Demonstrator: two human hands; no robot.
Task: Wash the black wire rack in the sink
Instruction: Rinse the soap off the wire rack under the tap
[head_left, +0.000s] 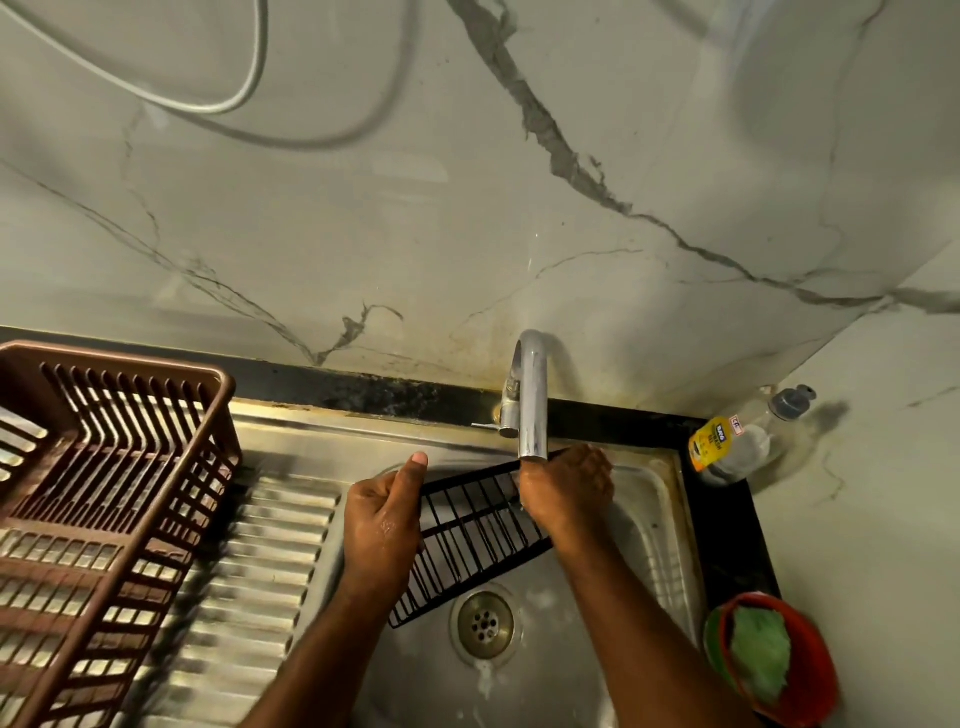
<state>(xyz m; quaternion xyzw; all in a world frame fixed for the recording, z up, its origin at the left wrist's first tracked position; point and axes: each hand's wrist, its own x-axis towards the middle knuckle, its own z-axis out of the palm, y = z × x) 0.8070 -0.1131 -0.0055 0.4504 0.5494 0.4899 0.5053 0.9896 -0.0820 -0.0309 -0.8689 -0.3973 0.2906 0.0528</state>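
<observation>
The black wire rack (467, 540) is held tilted over the steel sink (660, 540), its lower corner near the drain (483, 623). My left hand (382, 519) grips the rack's left edge, thumb raised. At the rack's upper right end my right hand (569, 488) is closed on it, directly under the spout of the chrome tap (532, 405). Part of the rack is hidden behind both hands. Whether water is running is unclear.
A brown plastic dish basket (104, 493) sits on the ribbed drainboard (249, 582) at left. A dish-soap bottle (737, 441) lies at the back right corner. A red bowl holding a green scrubber (763, 654) stands right of the sink. The marble wall rises behind.
</observation>
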